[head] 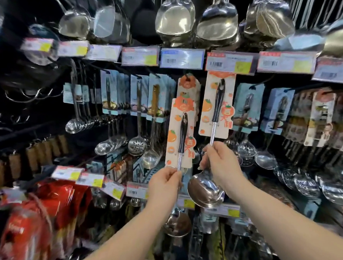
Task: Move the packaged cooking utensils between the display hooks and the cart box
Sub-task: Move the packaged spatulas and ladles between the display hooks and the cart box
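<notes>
Evenly, left hand (pixel 165 186) and right hand (pixel 220 163) pinch shiny steel ladles (pixel 205 191).

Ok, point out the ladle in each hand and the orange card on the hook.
Left-hand ladle (pixel 183 132): head view, on its black handle.
Right-hand ladle (pixel 218 102): head view, on its black handle.
Orange card (pixel 186 82): head view, on its top by the hook.

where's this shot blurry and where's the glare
Head view: sharpest in the centre, at the left hand, the right hand and the carded ladles they hold, left ladle and right ladle; head view edges smear, worst on the red packs lower left; glare streaks the hanging spatulas up top.
</notes>
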Tool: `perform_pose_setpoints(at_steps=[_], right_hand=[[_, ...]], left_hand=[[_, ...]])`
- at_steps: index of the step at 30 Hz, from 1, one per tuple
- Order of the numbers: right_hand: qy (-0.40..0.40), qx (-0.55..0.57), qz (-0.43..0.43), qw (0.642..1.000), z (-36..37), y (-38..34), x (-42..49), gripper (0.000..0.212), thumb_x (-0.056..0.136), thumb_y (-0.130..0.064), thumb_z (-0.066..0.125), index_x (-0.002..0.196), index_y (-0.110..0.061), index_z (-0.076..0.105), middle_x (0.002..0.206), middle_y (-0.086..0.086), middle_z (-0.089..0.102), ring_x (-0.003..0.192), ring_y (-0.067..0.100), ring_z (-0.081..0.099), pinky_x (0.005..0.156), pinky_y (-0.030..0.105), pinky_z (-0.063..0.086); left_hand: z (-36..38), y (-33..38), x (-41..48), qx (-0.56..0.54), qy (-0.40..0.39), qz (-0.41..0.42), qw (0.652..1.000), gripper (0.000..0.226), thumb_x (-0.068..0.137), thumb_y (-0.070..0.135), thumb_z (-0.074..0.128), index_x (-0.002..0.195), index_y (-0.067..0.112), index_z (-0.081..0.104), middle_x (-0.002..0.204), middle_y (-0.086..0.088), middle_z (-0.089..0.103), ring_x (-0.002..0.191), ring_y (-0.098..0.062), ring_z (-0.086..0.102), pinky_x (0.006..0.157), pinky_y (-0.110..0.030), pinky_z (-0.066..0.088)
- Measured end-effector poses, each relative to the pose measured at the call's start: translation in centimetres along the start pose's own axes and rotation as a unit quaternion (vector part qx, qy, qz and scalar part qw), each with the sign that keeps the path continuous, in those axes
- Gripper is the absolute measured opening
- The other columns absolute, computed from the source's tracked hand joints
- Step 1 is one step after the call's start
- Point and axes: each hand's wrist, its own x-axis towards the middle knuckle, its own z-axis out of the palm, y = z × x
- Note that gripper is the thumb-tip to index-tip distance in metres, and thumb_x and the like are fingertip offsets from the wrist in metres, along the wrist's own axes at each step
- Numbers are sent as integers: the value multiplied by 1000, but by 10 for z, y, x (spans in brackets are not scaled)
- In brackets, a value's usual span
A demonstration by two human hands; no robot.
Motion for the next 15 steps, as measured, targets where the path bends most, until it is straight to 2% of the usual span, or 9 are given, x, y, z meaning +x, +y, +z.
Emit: perform_pose_setpoints(at_steps=[3,5,8,10,15], right_hand=[[10,-1,-6,1000,3,14,-2,25,100,-19,37,82,-11,52,49,-4,58,47,5,53,45,11,41],[20,-5,-13,1000,2,21,-3,26,100,-19,37,81,-10,52,51,-3,59,48,3,53,48,8,40],[18,-11,-16,1000,1,26,-1,26,100,-19,37,82,-9,53,55,0,60,49,2,53,50,6,39],[11,-10,-15,1000,2,27,-1,25,99,-19,38,82,-10,53,55,0,60,49,2,52,49,6,39],[-8,5,-13,1000,6,25,-3,24,99,-20,38,81,-15,52,55,-1,60,53,4,56,51,9,41]], left_hand=[[1,-3,5,10,-2,-1,1000,18,87,21,59,72,15,66,66,-1,66,54,-6,53,48,-13,42],[2,-5,9,17,-4,4,1000,19,88,21,59,71,17,66,68,-2,66,54,-7,52,45,-8,38],[3,-4,13,17,-13,12,1000,21,88,18,58,68,20,62,66,2,64,48,5,51,44,-4,36],[5,-3,17,9,-17,12,1000,21,88,17,58,68,20,62,66,4,63,46,6,50,43,-3,36],[8,-6,22,5,-17,14,1000,19,88,18,58,71,21,64,73,-3,66,59,-8,52,45,-6,39]])
